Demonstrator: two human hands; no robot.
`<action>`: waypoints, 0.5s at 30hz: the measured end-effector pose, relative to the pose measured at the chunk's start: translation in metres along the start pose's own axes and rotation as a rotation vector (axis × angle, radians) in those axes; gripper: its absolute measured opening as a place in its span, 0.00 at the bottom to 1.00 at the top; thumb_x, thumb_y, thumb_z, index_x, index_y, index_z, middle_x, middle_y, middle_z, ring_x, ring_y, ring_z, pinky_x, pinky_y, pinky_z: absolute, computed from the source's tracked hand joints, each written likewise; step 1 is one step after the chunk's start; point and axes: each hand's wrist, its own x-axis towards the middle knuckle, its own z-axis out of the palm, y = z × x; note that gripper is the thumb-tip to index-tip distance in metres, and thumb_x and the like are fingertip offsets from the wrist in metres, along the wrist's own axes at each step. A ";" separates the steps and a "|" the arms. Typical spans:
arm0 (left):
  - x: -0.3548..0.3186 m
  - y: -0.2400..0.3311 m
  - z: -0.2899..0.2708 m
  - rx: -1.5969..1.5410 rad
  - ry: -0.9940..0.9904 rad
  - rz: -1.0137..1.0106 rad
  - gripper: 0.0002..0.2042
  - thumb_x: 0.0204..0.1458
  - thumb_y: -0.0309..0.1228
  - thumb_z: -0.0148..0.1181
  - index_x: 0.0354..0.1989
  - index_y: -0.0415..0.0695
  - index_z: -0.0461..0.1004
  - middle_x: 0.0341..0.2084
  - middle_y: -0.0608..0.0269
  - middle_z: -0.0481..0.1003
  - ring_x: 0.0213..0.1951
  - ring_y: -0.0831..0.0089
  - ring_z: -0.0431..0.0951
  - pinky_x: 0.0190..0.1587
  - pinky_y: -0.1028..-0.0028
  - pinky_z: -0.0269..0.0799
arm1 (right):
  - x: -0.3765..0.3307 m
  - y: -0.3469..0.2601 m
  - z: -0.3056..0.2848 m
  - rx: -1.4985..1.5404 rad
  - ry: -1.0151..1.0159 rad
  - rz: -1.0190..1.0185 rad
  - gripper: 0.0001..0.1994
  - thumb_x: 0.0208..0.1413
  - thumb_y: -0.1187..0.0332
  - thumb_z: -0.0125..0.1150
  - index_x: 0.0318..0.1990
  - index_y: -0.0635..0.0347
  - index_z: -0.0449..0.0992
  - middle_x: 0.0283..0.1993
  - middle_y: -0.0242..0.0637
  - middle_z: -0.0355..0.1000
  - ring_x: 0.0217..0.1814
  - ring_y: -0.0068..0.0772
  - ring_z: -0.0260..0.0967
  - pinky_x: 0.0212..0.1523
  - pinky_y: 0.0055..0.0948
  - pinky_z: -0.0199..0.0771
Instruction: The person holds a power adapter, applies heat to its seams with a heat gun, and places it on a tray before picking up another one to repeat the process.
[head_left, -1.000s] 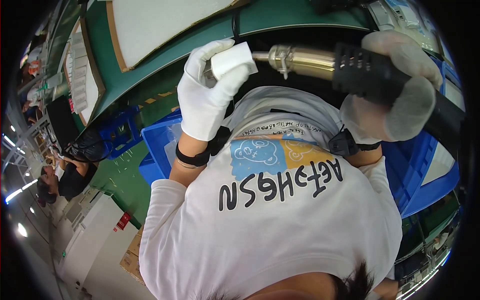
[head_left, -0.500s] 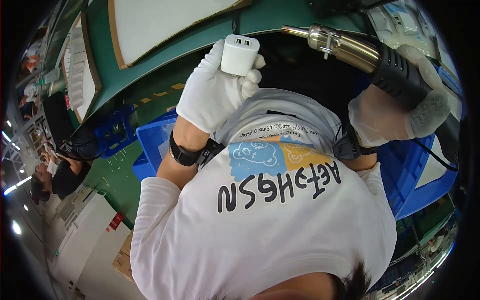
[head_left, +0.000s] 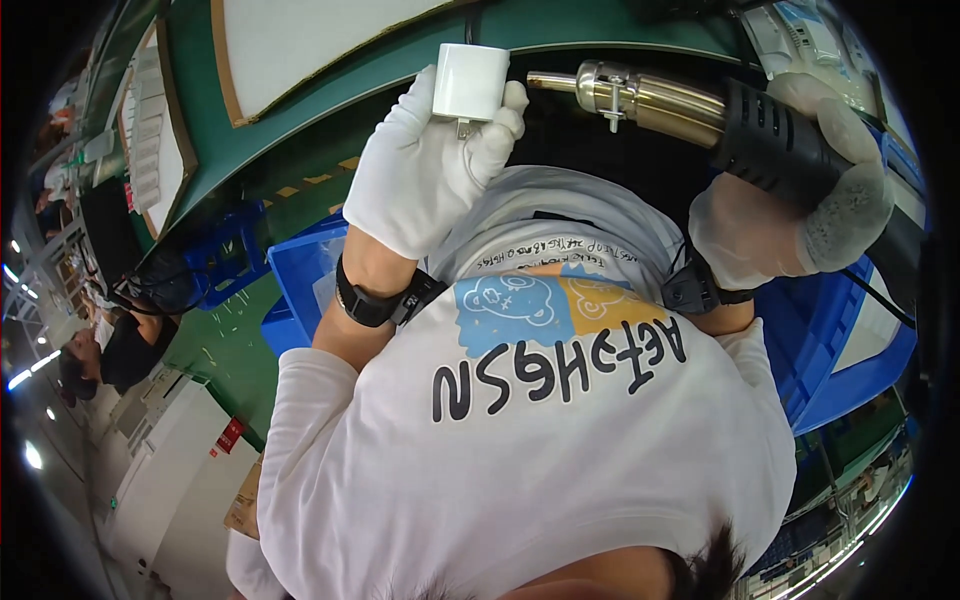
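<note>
My left hand, in a white glove, grips a white USB charger with its fingers closed about the lower part. A smooth face of the charger shows, and a metal prong sticks out at its bottom; its USB ports are out of sight. In my right hand, which wears a translucent glove, is a hot air gun with a black handle and a metal barrel. The narrow nozzle points left at the charger's right side, a small gap away.
Ahead lies a green workbench with a white board edged in brown. Blue bins stand at both sides of my lap. Clear plastic packages lie at the far right. Another person sits at the far left.
The charger has been turned so its ports no longer show, and it has risen slightly. The hot air gun has moved left, bringing its nozzle nearer to the charger.
</note>
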 end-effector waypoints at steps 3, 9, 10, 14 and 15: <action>0.000 -0.001 0.001 -0.050 0.009 -0.009 0.21 0.59 0.41 0.39 0.48 0.33 0.61 0.40 0.42 0.68 0.39 0.56 0.72 0.41 0.69 0.75 | -0.001 0.002 0.002 -0.030 0.067 -0.106 0.17 0.46 0.80 0.58 0.46 0.68 0.64 0.31 0.46 0.71 0.31 0.32 0.72 0.32 0.23 0.77; 0.000 -0.003 0.001 0.054 0.004 0.010 0.20 0.59 0.38 0.40 0.52 0.34 0.58 0.41 0.46 0.66 0.37 0.63 0.70 0.38 0.74 0.73 | 0.002 0.001 0.004 -0.109 0.049 0.030 0.12 0.50 0.72 0.51 0.41 0.68 0.66 0.29 0.46 0.71 0.29 0.32 0.71 0.30 0.24 0.75; -0.001 -0.003 0.000 0.058 0.004 0.011 0.20 0.59 0.38 0.40 0.52 0.34 0.58 0.41 0.46 0.66 0.37 0.63 0.70 0.38 0.74 0.73 | 0.003 0.001 0.004 -0.121 0.048 0.052 0.12 0.50 0.71 0.50 0.41 0.68 0.66 0.29 0.46 0.71 0.28 0.32 0.70 0.30 0.24 0.75; -0.006 0.001 0.003 0.313 0.003 0.106 0.22 0.57 0.43 0.44 0.48 0.33 0.63 0.39 0.46 0.69 0.41 0.64 0.72 0.38 0.73 0.74 | 0.007 -0.003 0.003 -0.172 0.049 0.131 0.13 0.53 0.66 0.46 0.38 0.68 0.67 0.27 0.46 0.70 0.26 0.32 0.69 0.29 0.24 0.73; -0.010 -0.004 0.012 0.607 0.114 0.288 0.20 0.55 0.40 0.48 0.48 0.34 0.63 0.39 0.48 0.69 0.41 0.66 0.72 0.38 0.74 0.74 | 0.008 -0.004 0.002 -0.181 0.053 0.149 0.13 0.54 0.64 0.45 0.37 0.68 0.67 0.27 0.46 0.70 0.26 0.32 0.69 0.28 0.25 0.73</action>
